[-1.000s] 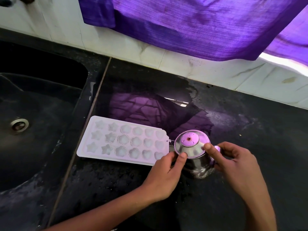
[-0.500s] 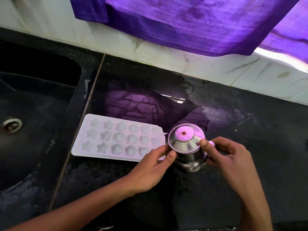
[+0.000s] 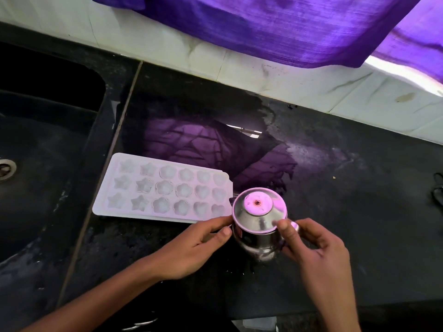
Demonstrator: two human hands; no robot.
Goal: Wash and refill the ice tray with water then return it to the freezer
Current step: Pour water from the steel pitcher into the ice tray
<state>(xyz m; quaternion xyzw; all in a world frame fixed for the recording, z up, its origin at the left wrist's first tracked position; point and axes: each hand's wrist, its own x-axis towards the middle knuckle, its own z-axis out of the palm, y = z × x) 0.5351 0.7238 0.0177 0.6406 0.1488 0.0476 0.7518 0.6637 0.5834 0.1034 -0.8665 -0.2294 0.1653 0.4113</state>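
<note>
A white ice tray [image 3: 163,190] with star, flower and heart moulds lies flat on the black counter [image 3: 335,212], just right of the sink. Beside its right end stands a small steel pot [image 3: 257,245] with a steel lid [image 3: 259,212] on top. My left hand [image 3: 196,248] pinches the left rim of the lid and pot. On the right rim rests the thumb of my right hand [image 3: 314,250], with the fingers curled around the pot's side. The lower part of the pot is hidden by my hands.
A black sink [image 3: 36,164] with a metal drain [image 3: 6,168] fills the left. White tiles [image 3: 263,75] line the back wall under a hanging purple cloth [image 3: 287,27]. The counter behind the tray is wet. A dark object [image 3: 437,190] sits at the far right edge.
The view has shifted slightly; my hands stay on the pot and lid, with the left fingers sliding a little along the rim. The tray has not moved.
</note>
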